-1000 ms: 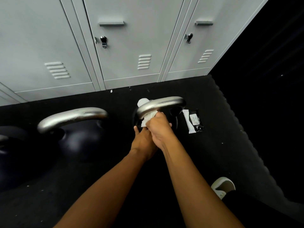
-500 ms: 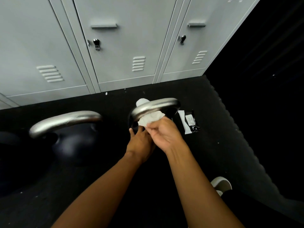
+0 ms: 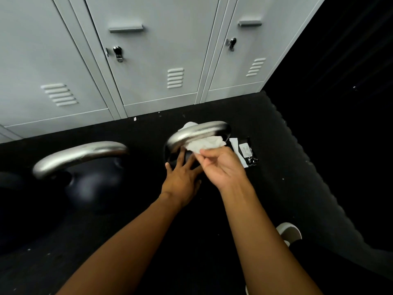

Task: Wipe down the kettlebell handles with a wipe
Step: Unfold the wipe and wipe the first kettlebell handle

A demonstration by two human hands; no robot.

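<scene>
Two black kettlebells stand on the dark floor. The nearer one's silver handle (image 3: 197,133) arches at the centre, and its body is mostly hidden behind my hands. My right hand (image 3: 221,167) pinches a crumpled white wipe (image 3: 205,144) that is threaded under that handle; another bit of the wipe shows behind the handle's left end. My left hand (image 3: 180,179) rests flat with fingers spread on the kettlebell body below the handle. The larger kettlebell (image 3: 91,186) with its silver handle (image 3: 78,156) stands to the left, untouched.
Grey metal lockers (image 3: 148,60) line the wall behind the kettlebells. A torn black wipe packet (image 3: 244,152) lies on the floor right of the centre handle. A white shoe toe (image 3: 289,232) shows at lower right. The right side is dark.
My right hand has slid right and back along the centre handle, pulling the wipe out so more of it shows. My left hand has opened flatter on the kettlebell body.
</scene>
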